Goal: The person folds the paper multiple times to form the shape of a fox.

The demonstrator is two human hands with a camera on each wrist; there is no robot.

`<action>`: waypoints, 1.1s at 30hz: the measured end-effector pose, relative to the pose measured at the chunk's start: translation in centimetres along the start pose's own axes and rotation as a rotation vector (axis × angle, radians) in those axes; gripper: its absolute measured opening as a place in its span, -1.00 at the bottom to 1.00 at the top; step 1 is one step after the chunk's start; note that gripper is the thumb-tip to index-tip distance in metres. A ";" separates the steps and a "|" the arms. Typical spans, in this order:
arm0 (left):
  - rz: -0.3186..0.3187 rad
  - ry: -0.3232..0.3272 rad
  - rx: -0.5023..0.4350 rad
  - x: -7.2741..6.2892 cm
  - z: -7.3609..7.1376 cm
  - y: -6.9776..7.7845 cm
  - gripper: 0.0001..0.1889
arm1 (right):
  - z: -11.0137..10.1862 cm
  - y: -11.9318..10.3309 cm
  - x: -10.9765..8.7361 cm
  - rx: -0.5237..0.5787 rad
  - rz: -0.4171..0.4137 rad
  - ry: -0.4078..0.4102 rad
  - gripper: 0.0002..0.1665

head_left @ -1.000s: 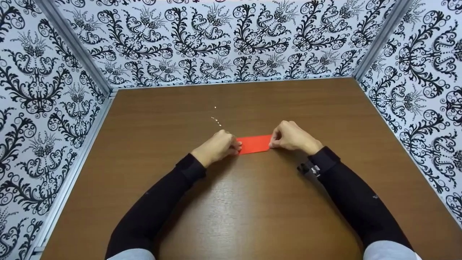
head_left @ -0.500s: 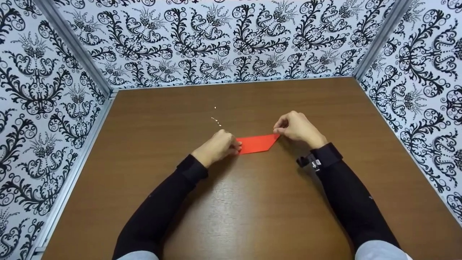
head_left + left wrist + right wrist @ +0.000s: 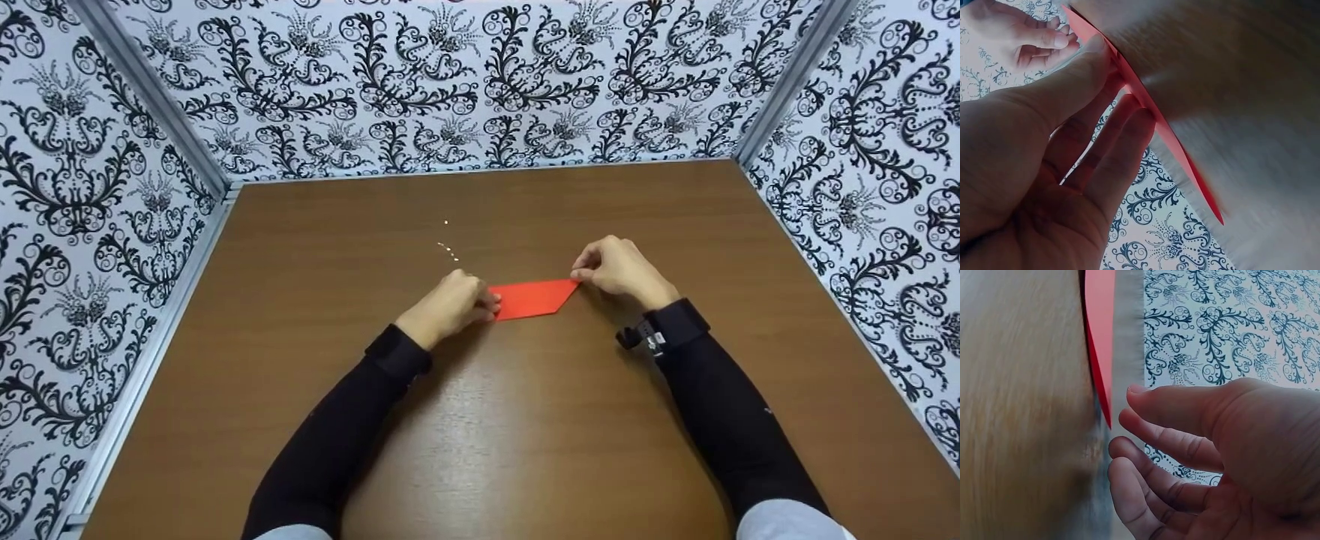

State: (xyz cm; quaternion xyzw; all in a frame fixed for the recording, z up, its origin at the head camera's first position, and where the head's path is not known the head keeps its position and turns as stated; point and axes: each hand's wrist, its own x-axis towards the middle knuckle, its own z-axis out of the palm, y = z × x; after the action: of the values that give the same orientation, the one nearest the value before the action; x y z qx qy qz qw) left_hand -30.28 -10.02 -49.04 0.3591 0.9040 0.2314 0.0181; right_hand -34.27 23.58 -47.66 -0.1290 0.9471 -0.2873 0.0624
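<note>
A folded piece of red paper (image 3: 529,299) lies on the table, its right end slanting to a point. At its left end my left hand (image 3: 450,306) holds it with thumb and fingertips. The left wrist view shows the paper (image 3: 1176,149) almost edge-on, the thumb (image 3: 1094,48) and fingertips right against it. Close by the pointed right corner is my right hand (image 3: 619,268). Its thumb (image 3: 1154,400) and fingers stand apart in the right wrist view, just beside the tip of the paper (image 3: 1100,337), with nothing between them.
Brown wood-grain table (image 3: 480,450) under both hands. Several tiny white specks (image 3: 448,249) lie on it beyond the left hand. Walls with a black-and-white scroll pattern (image 3: 480,82) enclose the back and both sides.
The right hand has moved away from the near corner to the far right corner, and the paper's right end now slants to a point. The left hand stays in place.
</note>
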 end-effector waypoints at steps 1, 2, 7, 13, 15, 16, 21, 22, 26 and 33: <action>-0.001 0.000 0.001 0.0 0.0 0.0 -0.82 | 0.1 0.0 0.0 0.000 0.000 -0.002 -0.87; -0.004 -0.001 0.003 0.0 0.0 0.1 -0.82 | 0.1 0.1 0.0 0.002 0.000 -0.005 -0.86; -0.004 -0.005 0.028 0.0 -0.1 0.2 -0.84 | 0.3 0.1 0.2 0.010 0.013 -0.014 -0.85; -0.010 -0.003 0.020 0.0 -0.1 0.3 -0.85 | 0.6 0.3 0.1 0.002 0.021 -0.020 -0.80; -0.015 0.002 0.017 0.0 0.0 0.3 -0.87 | 0.7 0.4 0.1 -0.001 0.013 -0.022 -0.79; -0.015 0.005 0.013 0.0 0.1 0.2 -0.88 | 0.7 0.5 0.2 -0.002 0.008 -0.023 -0.79; 0.000 0.018 0.018 -0.1 0.3 0.1 -0.92 | 0.6 0.5 0.1 0.007 -0.003 -0.021 -0.80; 0.003 0.018 0.019 -0.1 0.3 0.2 -0.92 | 0.6 0.5 0.1 0.008 -0.004 -0.021 -0.80; 0.021 0.014 0.021 -0.2 0.2 0.2 -0.93 | 0.5 0.3 0.1 0.014 -0.010 -0.027 -0.84; 0.056 0.009 0.056 -0.4 -0.2 0.2 -0.93 | 0.2 -0.2 0.1 0.068 -0.034 -0.035 -0.86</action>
State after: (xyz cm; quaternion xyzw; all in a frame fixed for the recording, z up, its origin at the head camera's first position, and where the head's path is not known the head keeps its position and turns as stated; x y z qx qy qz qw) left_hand -29.92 -10.23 -48.87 0.3834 0.8999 0.2079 -0.0026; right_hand -34.33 23.32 -47.74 -0.1480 0.9332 -0.3178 0.0785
